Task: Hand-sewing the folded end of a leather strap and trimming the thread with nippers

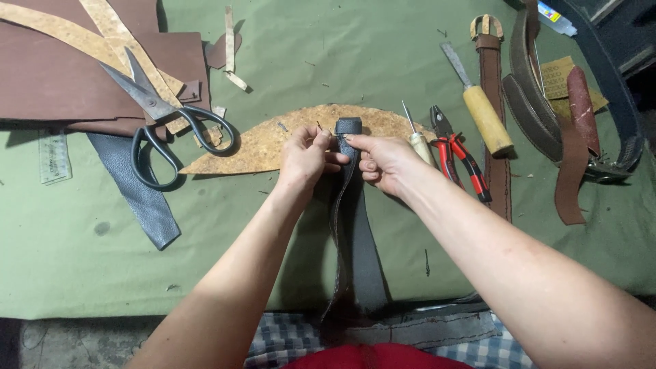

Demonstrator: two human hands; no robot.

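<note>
Hanging dark and narrow toward the lap, the strap (355, 232) is pinched at its folded top by left hand (305, 158) and right hand (383, 162) fingers.

Just beyond the fingers (326, 142) lies a cork-like brown offcut (273, 143), crowding the space ahead. To their right an awl (418, 140), red-handled pliers (459, 154) and a wooden-handled chisel (482, 113) lie close together, leaving narrow lanes. To the left, black-handled scissors (164, 123) and a dark leather strip (137, 188) block the way. Below and left of the fingers, the green tabletop (82, 266) lies open.
</note>
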